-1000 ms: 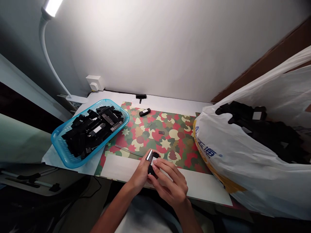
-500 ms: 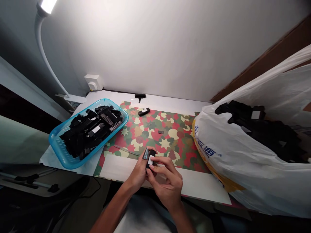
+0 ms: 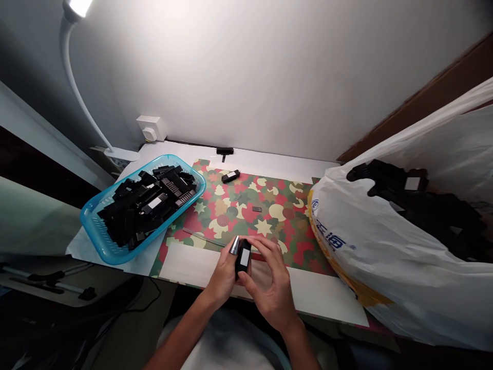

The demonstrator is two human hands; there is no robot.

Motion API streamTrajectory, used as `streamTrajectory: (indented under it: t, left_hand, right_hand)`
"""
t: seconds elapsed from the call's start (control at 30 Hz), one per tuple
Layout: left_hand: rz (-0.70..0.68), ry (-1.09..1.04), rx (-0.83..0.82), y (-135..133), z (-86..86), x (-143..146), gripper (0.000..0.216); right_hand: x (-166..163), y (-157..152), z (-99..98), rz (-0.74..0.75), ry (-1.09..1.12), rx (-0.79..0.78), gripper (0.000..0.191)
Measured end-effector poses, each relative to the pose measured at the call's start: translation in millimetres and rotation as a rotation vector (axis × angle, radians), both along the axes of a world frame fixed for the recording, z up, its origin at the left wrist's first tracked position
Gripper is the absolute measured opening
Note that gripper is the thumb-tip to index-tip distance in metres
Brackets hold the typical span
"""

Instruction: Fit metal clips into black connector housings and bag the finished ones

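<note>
Black plastic, by its look, makes up the part (image 3: 242, 259) held between the two hands in the head view. The left hand (image 3: 223, 275) grips its side, a shiny metal cap (image 3: 234, 245) on the thumb; the right hand (image 3: 273, 290) bridges it, thumb at the near end, fingertips at the far end. A rectangular white label (image 3: 245, 256) faces up. The step in hand looks like steadying the part between both hands; my judgement is that the next move calls for a firm left grip and light, even pressure from the right. Just beyond the hands lies a small, flat, dark chip (image 3: 257, 209), and farther off a labelled piece (image 3: 230, 176), both on a sheet (image 3: 296, 241) patterned with stars and blotches. Left of the left hand, a slotted blue basket (image 3: 90, 220) holds jumbled slim pieces (image 3: 144, 203), some ridged. Right of the right hand bulges a crinkled white bag (image 3: 370, 231) with irregular black pieces (image 3: 435, 216) inside.
</note>
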State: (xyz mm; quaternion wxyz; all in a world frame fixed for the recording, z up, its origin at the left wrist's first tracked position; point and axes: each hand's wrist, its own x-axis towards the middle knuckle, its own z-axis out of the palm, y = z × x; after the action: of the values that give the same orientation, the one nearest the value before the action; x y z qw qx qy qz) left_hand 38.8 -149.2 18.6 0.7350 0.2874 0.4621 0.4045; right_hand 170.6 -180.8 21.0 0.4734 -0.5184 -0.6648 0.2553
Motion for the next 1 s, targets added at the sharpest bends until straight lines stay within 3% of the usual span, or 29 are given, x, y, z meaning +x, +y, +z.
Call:
streamTrajectory:
  t: [0.27, 0.5, 0.67, 0.73, 0.87, 1.0]
  left_hand:
    - [-0.005, 0.006, -0.046, 0, 0.4, 2, 0.071]
    - [0.027, 0.090, -0.086, -3, -9.2, 0, 0.078]
    - [0.155, 0.196, -0.028, -7, -16.4, -4, 0.055]
    - [0.123, 0.148, -0.026, -7, -17.2, -4, 0.050]
    - [0.059, 0.124, -0.068, -4, -15.0, -1, 0.063]
    - [0.001, 0.111, -0.119, 0, -11.4, 0, 0.077]
  right_hand:
    - [5, 0, -3.7, -0.009, -0.054, 0.041, 0.052]
    - [6, 0, -5.7, 0.013, -0.044, 0.020, 0.057]
    - [8, -1, -3.4, 0.079, 0.099, -0.111, 0.057]
    - [11, -1, -3.8, 0.094, 0.125, -0.130, 0.061]
    - [14, -2, -8.6, 0.097, 0.125, -0.132, 0.074]
    - [11, -2, -11.9, 0.041, 0.115, -0.101, 0.070]
